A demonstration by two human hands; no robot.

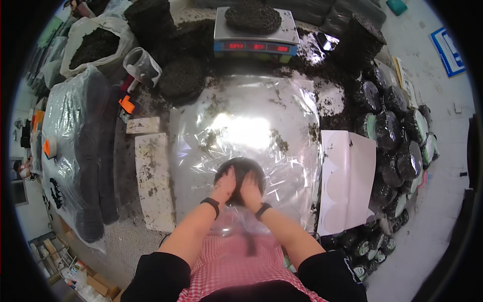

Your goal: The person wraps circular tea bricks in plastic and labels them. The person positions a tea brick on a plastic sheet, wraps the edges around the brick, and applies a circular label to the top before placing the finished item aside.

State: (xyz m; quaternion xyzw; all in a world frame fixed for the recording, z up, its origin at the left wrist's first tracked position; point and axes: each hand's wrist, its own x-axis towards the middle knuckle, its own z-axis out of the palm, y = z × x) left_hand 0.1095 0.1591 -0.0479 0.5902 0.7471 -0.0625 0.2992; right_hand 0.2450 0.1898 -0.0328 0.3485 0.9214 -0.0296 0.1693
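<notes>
Both my hands press on a dark round cake of dried seaweed or similar plant matter [240, 166], at the near part of a clear plastic film sheet [241, 98]. My left hand [225, 185] lies on its left part, fingers pointing away from me. On its right part rests my right hand [251, 187], fingers fairly straight. The hands are apart, with a dark strip of the cake showing between them. Film lies under and in front of the cake. Beyond the sheet, another dark round cake [253, 17] sits on a digital scale [256, 46] with lit red digits.
White blocks [154, 181] flank the film at left; a sheet of round labels [334, 185] lies at right. Wrapped dark discs [388, 130] are piled further right. A clear plastic jug [141, 66], an open sack [94, 49] and plastic-covered dark rolls [75, 151] stand left.
</notes>
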